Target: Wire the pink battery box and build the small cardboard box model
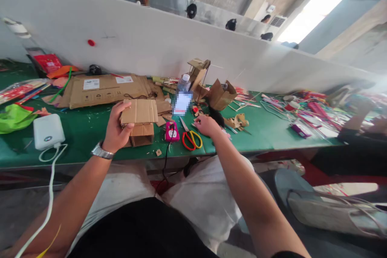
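Note:
My left hand (117, 125) is closed around the left side of a small cardboard box (139, 112), thumb on its front and fingers at the top edge. The box has a flat top panel and an open hollow below. My right hand (206, 125) reaches down to the table with its fingers bent together; what they pinch, if anything, is too small to make out. Just left of it lie scissors (191, 139) with red and yellow handles, blades pointing away from me. A pink power socket (171, 131) with a black cord sits between my hands.
A white power bank (48, 132) with a cable lies at left. Flattened cardboard (105, 90), a water bottle (184, 84) and a brown paper bag (222, 93) stand behind. Sticks and straws (305, 117) clutter the right, where another person's arm (358, 119) rests. A white partition (121, 36) runs along the back.

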Motion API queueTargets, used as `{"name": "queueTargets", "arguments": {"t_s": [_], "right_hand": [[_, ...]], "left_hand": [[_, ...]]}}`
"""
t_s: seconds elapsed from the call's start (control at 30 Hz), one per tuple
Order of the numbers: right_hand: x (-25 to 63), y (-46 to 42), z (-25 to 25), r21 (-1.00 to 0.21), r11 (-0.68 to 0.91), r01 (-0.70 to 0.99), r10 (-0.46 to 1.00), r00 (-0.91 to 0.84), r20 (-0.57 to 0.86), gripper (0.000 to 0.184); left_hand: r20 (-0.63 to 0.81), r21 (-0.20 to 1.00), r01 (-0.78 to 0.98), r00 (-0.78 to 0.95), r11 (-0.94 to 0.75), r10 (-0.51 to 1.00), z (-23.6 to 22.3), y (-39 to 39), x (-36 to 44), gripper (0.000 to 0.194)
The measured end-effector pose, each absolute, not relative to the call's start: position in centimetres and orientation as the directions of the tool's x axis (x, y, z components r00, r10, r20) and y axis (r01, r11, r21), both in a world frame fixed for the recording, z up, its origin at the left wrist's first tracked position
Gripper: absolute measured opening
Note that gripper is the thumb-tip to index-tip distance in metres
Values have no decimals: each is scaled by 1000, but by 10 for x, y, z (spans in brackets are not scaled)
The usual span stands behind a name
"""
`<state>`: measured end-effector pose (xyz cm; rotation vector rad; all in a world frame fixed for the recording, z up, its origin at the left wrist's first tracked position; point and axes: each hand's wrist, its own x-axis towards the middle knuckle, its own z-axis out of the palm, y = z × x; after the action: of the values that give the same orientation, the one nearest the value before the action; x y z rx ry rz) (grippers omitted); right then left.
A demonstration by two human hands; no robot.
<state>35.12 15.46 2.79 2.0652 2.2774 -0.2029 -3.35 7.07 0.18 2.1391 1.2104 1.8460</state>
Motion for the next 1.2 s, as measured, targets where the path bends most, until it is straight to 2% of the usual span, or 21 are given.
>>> {"name": "queueTargets", "arguments": {"t_s": [0.17, 0.37, 0.6, 0.67, 0.83, 1.0, 1.2], "right_hand": [[413, 187, 38, 1, -42, 999, 996, 41, -82, 34], [469, 181, 29, 27, -165, 986, 983, 167, -78, 34], [458, 185, 5, -8, -75, 997, 996, 74, -55, 34], [455, 191, 2, -11, -57, 998, 998, 57, -3, 35], [461, 204, 2, -4, -95, 995, 990, 95, 108, 38], [453, 204, -1, -10, -111, 994, 986, 112, 122, 40], [412, 184, -3, -49, 82, 995, 996, -81, 22, 33]], "left_hand": [[819, 516, 491, -44, -702, 572, 0, 72, -30, 66], [825, 520, 479, -66, -708, 562, -3, 73, -27, 69], [737, 653, 413, -149, -635, 660, -25, 68, -20, 82], [701, 684, 441, -173, -582, 692, -35, 66, -20, 78], [644, 681, 593, -205, -430, 737, -52, 61, -29, 47], [669, 650, 662, -264, -373, 695, -51, 60, -40, 45], [672, 653, 684, -326, -324, 665, -48, 51, -41, 44]]}}
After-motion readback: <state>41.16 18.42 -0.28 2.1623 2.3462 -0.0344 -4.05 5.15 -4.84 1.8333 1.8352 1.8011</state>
